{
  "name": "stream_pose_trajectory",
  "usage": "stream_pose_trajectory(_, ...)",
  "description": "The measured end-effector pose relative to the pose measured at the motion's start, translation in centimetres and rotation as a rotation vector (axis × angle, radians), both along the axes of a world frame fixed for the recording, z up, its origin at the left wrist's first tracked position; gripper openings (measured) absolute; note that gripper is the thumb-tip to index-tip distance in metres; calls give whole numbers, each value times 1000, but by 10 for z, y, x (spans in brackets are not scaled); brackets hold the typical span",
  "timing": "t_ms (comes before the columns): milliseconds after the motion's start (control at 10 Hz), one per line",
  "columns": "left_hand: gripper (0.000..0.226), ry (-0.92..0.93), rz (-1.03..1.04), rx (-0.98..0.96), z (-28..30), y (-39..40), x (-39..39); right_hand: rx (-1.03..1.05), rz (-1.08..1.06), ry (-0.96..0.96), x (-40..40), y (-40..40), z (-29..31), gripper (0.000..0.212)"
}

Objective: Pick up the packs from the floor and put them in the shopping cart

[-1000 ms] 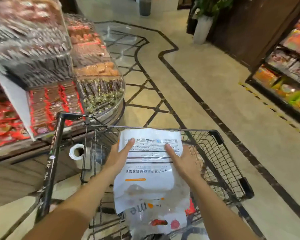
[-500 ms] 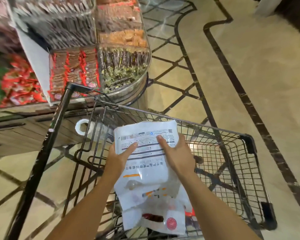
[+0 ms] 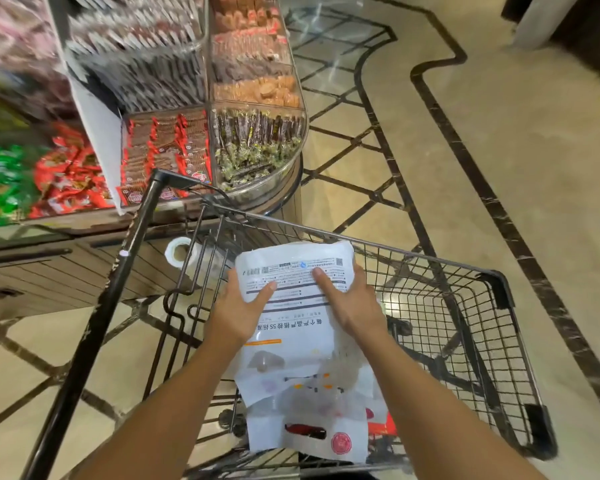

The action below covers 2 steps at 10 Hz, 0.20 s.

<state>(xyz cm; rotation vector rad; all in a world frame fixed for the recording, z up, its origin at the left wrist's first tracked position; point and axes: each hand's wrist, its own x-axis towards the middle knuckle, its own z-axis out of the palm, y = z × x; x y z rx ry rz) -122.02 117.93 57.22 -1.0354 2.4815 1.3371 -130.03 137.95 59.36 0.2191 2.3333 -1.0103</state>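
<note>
Floor (image 3: 465, 188): beige tile with dark inlay lines. Snack display counter (image 3: 201, 109) now fills more of the upper left than 0.5 s ago; view tilted further down. Shopping cart (image 3: 492, 327), black wire, sits beside it as before. White pack (image 3: 291, 327) lies in the basket, on top of another white pack (image 3: 312, 434); position unchanged. Left hand (image 3: 243, 310) and right hand (image 3: 350, 303) grip its two sides, thumbs on top. Print reads partly "55"; remaining text too small to make out. Tape roll (image 3: 179, 252) beyond cart's left side.
</note>
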Motion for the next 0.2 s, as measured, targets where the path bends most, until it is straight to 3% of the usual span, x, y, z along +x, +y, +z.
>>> stream_pose_trajectory(100, 103, -71, -220, -268, 14, -1, 3, 61, 52, 11, 14, 11, 11, 123)
stream_pose_trajectory(200, 94, -61, -400, -469, 48, 2, 11, 207, 107, 49, 35, 23, 30, 115)
